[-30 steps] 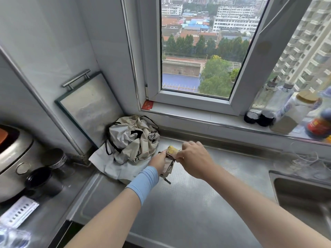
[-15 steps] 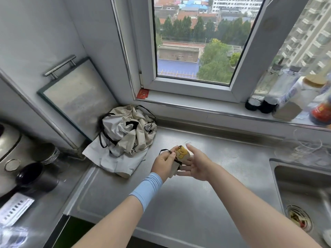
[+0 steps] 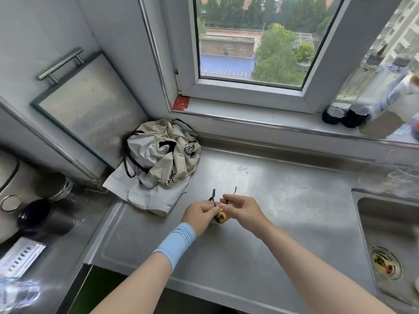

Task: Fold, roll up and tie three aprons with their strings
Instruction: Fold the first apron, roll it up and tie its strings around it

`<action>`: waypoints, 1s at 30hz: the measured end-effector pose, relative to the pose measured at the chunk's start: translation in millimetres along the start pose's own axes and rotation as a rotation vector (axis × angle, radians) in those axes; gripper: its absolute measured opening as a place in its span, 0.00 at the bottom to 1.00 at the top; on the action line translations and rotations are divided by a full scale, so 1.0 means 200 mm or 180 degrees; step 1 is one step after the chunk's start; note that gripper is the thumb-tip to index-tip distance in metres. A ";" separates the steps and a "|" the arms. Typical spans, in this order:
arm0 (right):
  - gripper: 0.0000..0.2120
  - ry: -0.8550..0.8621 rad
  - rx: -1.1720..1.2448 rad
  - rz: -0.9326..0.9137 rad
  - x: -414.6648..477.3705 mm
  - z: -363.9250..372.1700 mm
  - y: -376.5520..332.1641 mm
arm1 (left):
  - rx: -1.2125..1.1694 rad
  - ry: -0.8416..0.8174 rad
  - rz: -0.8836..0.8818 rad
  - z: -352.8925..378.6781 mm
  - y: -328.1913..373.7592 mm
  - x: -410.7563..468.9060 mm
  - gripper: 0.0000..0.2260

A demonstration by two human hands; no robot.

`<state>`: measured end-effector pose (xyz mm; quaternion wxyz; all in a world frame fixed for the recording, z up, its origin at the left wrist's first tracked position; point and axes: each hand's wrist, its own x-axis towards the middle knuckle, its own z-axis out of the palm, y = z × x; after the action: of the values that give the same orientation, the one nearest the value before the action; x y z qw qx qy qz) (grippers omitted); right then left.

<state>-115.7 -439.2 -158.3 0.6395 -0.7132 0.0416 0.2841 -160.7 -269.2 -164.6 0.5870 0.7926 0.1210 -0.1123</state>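
Apron roll (image 3: 222,218) is front-centre at counter (image 3: 272,223) level, wedged between both hands and touching each. Can't tell if it rests on the steel or hangs just above it. It's mostly covered, and only a yellow-brown bit shows in the gap.

Long axis: can't read it for sure. My guess is one end faces the person, so it runs roughly near-far.

Left hand (image 3: 199,214) is on its left side, fingers curled, thumb and forefinger pinching one dark string end (image 3: 213,197) that sticks up. Right hand (image 3: 243,210) is on its right side, pinching the other string end (image 3: 235,190), which also points up toward the window (image 3: 249,41). Both hands are equally close to the roll, and neither is spread. The ends stand apart, one per side, and where they cross is hidden.

My read: tie step, probably the first of three aprons. The knot draws tight by pulling the ends outward, left and right, across the roll. Risk: the roll loosens if the pull lifts it.

Pile of crumpled aprons (image 3: 158,159), beige with black strings, lies back-left, nearer the left hand and well apart from the sink (image 3: 385,234). It looks untouched.
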 end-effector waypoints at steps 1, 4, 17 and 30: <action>0.21 -0.0037 -0.0181 -0.0026 -0.01 0.01 0.03 | 0.0023 0.0003 -0.0030 0.01 -0.02 -0.01 0.06; 0.21 -0.0078 -0.0259 0.0015 -0.04 0.03 0.10 | -0.0091 0.0371 -0.0336 0.05 -0.06 -0.03 0.05; 0.13 0.1013 0.0965 0.1115 -0.05 0.04 0.28 | 0.1219 0.0605 -0.0456 0.24 -0.06 -0.01 0.07; 0.05 0.0546 -0.1923 -0.1301 -0.15 -0.01 0.32 | 0.2086 0.0191 -0.0149 0.27 -0.05 0.00 0.06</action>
<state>-166.8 -460.9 -200.9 0.4380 -0.8845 -0.1338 0.0893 -165.7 -317.4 -188.7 0.2942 0.9392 0.1138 -0.1354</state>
